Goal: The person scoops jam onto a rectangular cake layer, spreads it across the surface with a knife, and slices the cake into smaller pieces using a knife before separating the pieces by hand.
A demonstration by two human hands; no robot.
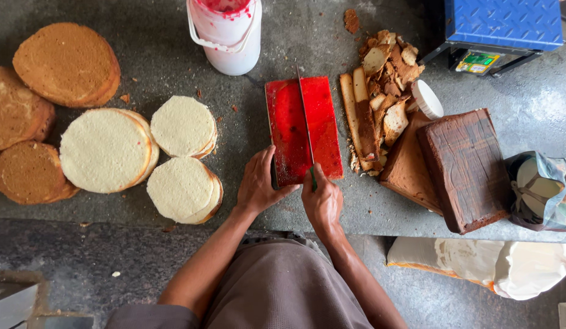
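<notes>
Head view: the right hand is gripping a long knife, fingers curled round its handle, blade lying lengthwise on the red-glazed cake slab. The left hand is pressing the slab's near left corner, fingers together, on the grey counter.

Single head-worn camera, looking almost straight down over wearer's own forearms and lap. Grey tabletop fills upper two-thirds of frame, near edge running left to right; floor strip below. Close range: left hand and right hand sit low centre. No second view.
</notes>
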